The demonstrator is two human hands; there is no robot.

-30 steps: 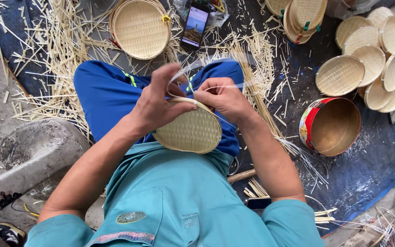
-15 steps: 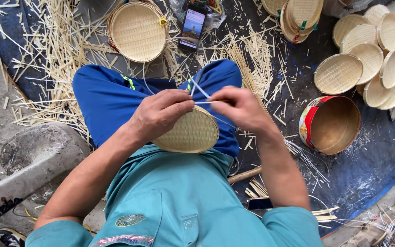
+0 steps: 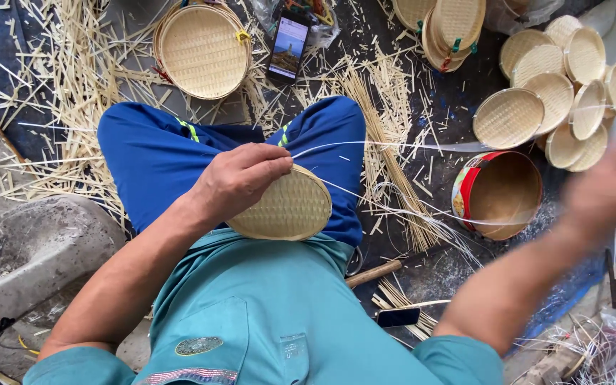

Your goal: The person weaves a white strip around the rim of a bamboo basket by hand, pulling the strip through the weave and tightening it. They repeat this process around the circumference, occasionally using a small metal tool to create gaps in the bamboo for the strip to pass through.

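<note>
A small round woven bamboo tray (image 3: 290,210) rests on my lap, against blue trousers. My left hand (image 3: 240,178) grips its upper left rim, thumb and fingers closed on the edge. A thin pale binding strand (image 3: 393,145) runs taut from the rim out to the right. My right hand (image 3: 611,189) is far out at the right, blurred with motion, closed on the end of that strand at arm's length.
A larger woven tray (image 3: 204,50) and a phone (image 3: 288,46) lie on the ground ahead. Several small woven trays (image 3: 557,85) are piled at the upper right, beside a red-rimmed bowl (image 3: 497,192). Bamboo splints (image 3: 386,135) litter the dark mat. A stone block (image 3: 33,249) sits at left.
My right hand has swung from the tray's rim far out to the right, drawing the strand taut. My left hand has stayed on the tray.
</note>
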